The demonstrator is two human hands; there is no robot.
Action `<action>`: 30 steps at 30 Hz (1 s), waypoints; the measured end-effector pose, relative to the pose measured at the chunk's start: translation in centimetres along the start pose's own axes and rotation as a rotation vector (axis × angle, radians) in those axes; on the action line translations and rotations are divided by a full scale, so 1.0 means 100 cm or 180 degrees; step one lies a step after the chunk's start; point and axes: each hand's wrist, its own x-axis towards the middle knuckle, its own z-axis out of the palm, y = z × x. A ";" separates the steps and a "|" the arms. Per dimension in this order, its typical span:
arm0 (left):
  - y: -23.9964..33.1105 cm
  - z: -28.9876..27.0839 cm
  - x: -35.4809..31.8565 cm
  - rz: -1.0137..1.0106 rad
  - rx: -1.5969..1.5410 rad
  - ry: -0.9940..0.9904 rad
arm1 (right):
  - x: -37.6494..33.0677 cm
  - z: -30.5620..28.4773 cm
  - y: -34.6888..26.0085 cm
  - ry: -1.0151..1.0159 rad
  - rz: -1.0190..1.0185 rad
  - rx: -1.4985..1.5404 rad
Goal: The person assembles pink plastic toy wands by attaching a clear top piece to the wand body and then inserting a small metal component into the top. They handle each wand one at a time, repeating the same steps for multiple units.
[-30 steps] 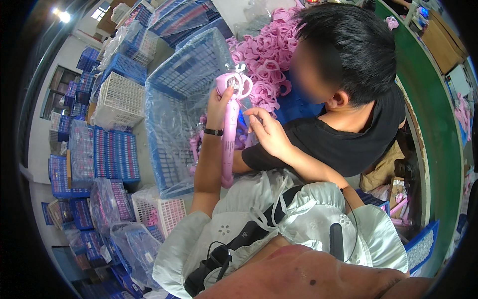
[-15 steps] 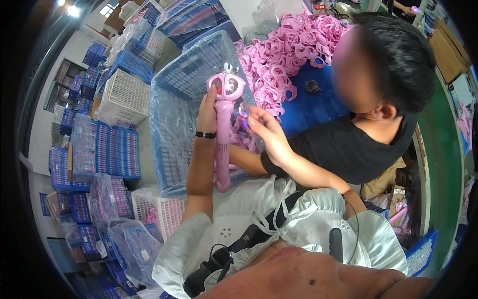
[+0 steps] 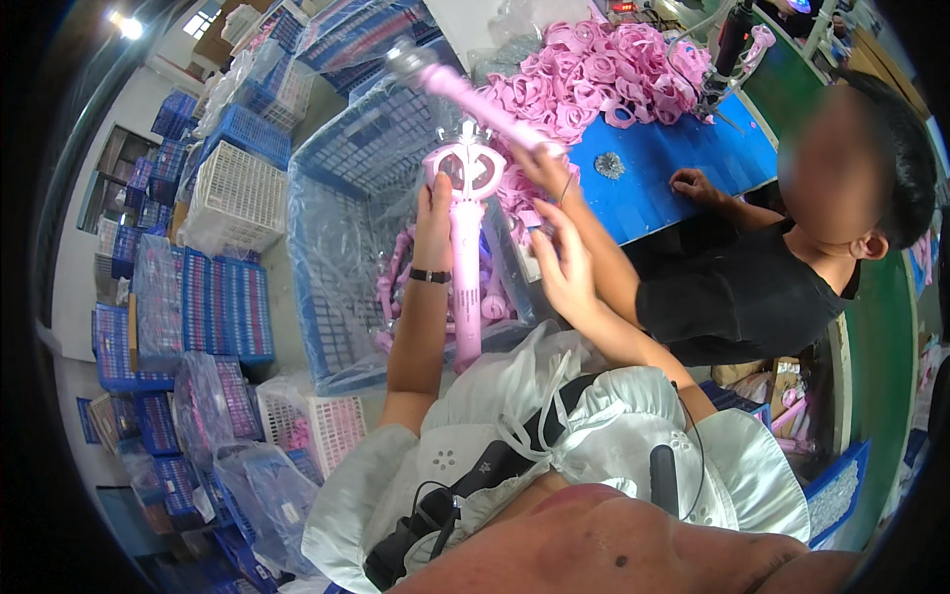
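My left hand [image 3: 433, 233] is wrapped round the upper part of a pink toy wand [image 3: 467, 287], just below its ring-shaped head with a small crown on top. The wand stands upright in the picture, its lower end near my shirt. To its right, my right hand [image 3: 566, 265] is apart from the wand, with its fingers spread and no object visible in them. A co-worker's hand [image 3: 546, 173] grips a second pink wand [image 3: 485, 107] with a clear tip, slanting above mine. Beneath my hands, a plastic-lined blue basket [image 3: 315, 297] holds several pink wands.
Pink ring-shaped parts [image 3: 594, 74] are heaped on the blue work surface [image 3: 633, 188], with a small grey clump [image 3: 609, 165] nearby. The co-worker [image 3: 752, 287] in black is close on my right. Stacked blue crates [image 3: 223, 302] and a white basket [image 3: 237, 193] stand left.
The co-worker has leaned away to the right and now holds a wand up across the basket. My wand has shifted slightly right; my right hand has drawn away from it and opened.
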 end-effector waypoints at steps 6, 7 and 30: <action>-0.034 0.000 0.016 -0.0138 0.0158 0.0075 | -0.004 -0.022 -0.009 -0.0387 0.0261 0.0768; -0.037 0.001 0.019 -0.0058 0.0068 -0.0055 | -0.002 -0.022 -0.008 -0.0349 0.0230 0.0909; -0.031 0.054 0.051 0.0222 -0.0550 0.0546 | 0.000 -0.006 0.066 -0.1012 0.0978 -0.0454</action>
